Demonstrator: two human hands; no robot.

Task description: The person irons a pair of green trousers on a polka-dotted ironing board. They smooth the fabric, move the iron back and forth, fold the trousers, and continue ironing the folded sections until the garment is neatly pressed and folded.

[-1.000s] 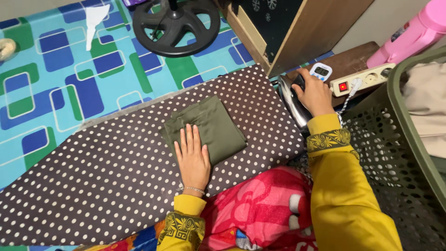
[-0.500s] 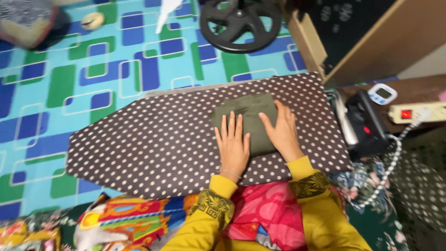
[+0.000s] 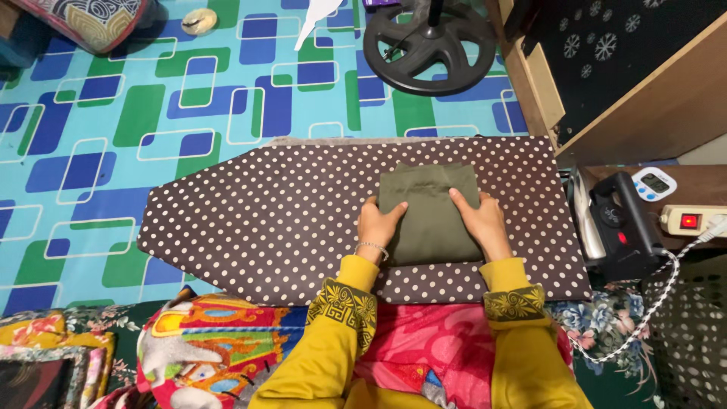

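A folded olive-green cloth [image 3: 430,212] lies on the brown, white-dotted ironing board [image 3: 288,204], toward its right end. My left hand [image 3: 378,224] grips the cloth's left edge, thumb on top and fingers curled under it. Along the right edge my right hand [image 3: 479,220] holds it the same way. Both arms wear yellow sleeves with patterned cuffs.
A black electric iron [image 3: 615,227] stands just off the board's right end, next to a small white timer [image 3: 653,182] and a power strip [image 3: 693,220] with a lit red switch. A black fan base [image 3: 428,42] and a wooden cabinet [image 3: 606,83] sit behind; a mesh basket [image 3: 685,318] is at right.
My right hand left the iron and came onto the cloth. Both hands went from lying flat on the cloth to gripping its side edges. The camera view swung left.
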